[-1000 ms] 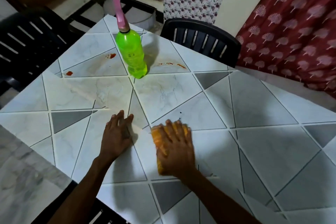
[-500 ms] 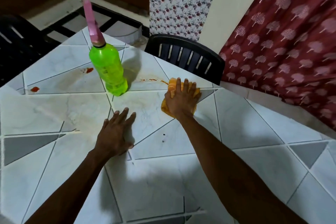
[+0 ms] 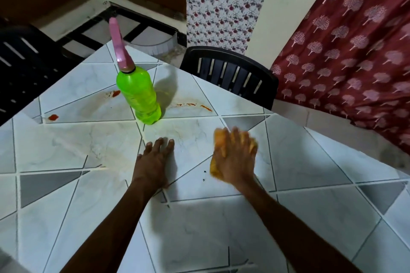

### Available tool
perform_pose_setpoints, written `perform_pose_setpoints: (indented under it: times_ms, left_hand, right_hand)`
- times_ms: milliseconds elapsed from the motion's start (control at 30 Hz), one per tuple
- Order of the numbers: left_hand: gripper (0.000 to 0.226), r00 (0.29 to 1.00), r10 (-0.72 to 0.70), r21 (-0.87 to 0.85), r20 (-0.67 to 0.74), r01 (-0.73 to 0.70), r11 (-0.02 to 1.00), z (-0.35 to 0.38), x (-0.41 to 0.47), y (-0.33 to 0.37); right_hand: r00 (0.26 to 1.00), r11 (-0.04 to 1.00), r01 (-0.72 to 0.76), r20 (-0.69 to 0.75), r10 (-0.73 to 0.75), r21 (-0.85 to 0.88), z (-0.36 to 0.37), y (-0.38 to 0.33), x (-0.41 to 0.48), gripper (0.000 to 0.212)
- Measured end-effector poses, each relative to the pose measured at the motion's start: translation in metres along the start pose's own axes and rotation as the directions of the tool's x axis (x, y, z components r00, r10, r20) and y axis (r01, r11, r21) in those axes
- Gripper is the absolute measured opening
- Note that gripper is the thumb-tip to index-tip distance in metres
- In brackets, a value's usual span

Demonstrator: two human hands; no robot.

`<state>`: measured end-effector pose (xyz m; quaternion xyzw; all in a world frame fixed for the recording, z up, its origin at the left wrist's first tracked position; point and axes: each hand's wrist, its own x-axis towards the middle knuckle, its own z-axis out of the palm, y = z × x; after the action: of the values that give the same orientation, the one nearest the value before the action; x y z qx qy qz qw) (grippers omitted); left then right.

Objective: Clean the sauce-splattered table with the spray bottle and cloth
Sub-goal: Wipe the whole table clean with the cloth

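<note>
Our right hand (image 3: 235, 157), flat on the orange cloth (image 3: 218, 139), pulled back toward us from the sauce streak (image 3: 193, 105), which stays; left hand (image 3: 153, 162) lies flat & released on table (image 3: 310, 184) near spray bottle (image 3: 138, 95), so wiping isn't done

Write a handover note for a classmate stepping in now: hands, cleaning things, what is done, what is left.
Left hand: open, flat on the white tiled table.
Right hand: fingers spread, pressing the orange cloth onto the table.
Green plastic spray bottle with pink nozzle: upright beyond the hands, untouched.
Done: tiles near the hands look mostly clean.
Left: red sauce spots left of the bottle, red streak to its right.
</note>
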<state>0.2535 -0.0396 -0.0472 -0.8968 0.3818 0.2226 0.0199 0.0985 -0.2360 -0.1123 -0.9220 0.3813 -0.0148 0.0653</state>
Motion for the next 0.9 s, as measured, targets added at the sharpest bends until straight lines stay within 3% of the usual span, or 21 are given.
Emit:
perform_pose_setpoints:
  times_ms: [133,300,367,500,633,700,767,900]
  left_hand:
    - [0.132,1.0,0.021,0.007,0.008,-0.021,1.0,0.0,0.004,-0.002]
    - [0.134,1.0,0.015,0.03,0.011,-0.016,0.999,0.0,0.005,-0.005]
    - [0.133,1.0,0.009,0.028,0.012,-0.009,1.0,-0.003,0.004,-0.003]
    - [0.133,1.0,0.002,0.005,0.01,-0.002,1.0,-0.005,-0.001,0.001]
    - [0.133,1.0,0.001,-0.039,-0.003,-0.001,0.999,-0.006,-0.007,-0.004]
    - [0.132,1.0,-0.001,-0.053,-0.002,0.001,0.999,-0.006,-0.009,-0.007]
    - [0.13,1.0,-0.001,-0.072,-0.001,0.001,0.997,-0.004,-0.01,-0.009]
    - [0.128,0.999,0.007,-0.106,-0.034,-0.011,0.994,0.003,-0.008,-0.017]
  right_hand:
    - [0.972,0.969,-0.234,0.01,0.234,0.084,-0.004,0.014,0.115,0.075]
    - [0.941,0.937,-0.338,0.01,0.338,0.087,-0.009,-0.018,0.172,0.078]
    - [0.958,0.956,-0.288,0.017,0.288,0.062,-0.009,-0.025,0.163,0.079]
    - [0.996,0.999,-0.033,0.08,0.031,0.019,-0.004,-0.058,0.088,0.079]
    - [0.966,0.971,0.241,0.09,-0.241,0.008,-0.008,-0.071,-0.034,0.078]
    - [0.953,0.958,0.287,0.093,-0.288,0.019,-0.009,-0.043,-0.066,0.077]
    - [0.974,0.976,0.217,0.072,-0.216,-0.01,-0.008,-0.01,-0.051,0.073]
    - [0.985,0.987,-0.162,0.063,0.161,0.003,-0.009,0.003,0.034,0.072]
